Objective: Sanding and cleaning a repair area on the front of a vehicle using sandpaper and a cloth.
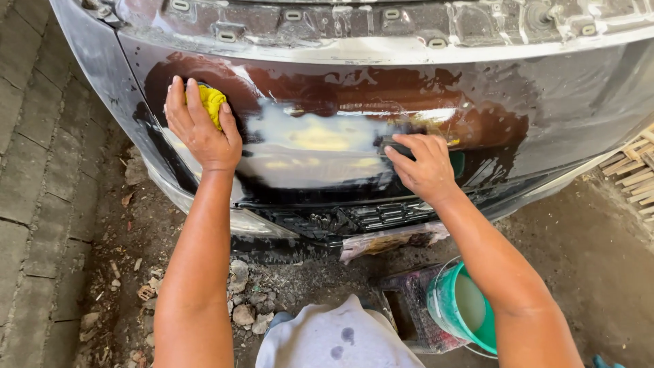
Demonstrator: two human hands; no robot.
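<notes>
On the wet bumper [354, 88], the left hand [201, 129] presses a yellow cloth [212, 102] at its left; the right hand [426, 167] clasps a dark sanding block [395, 144] beside the pale sanded patch [306, 140], whose surroundings look unsanded.

Grey paving bricks [30, 170] at left, dirt ground [579, 238] strewn with rubble [242, 310], daylight, bamboo slats [637, 170] at right.

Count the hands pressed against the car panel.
2: left hand on a yellow cloth at the panel's left; right hand on a dark sanding block, centre-right.
</notes>
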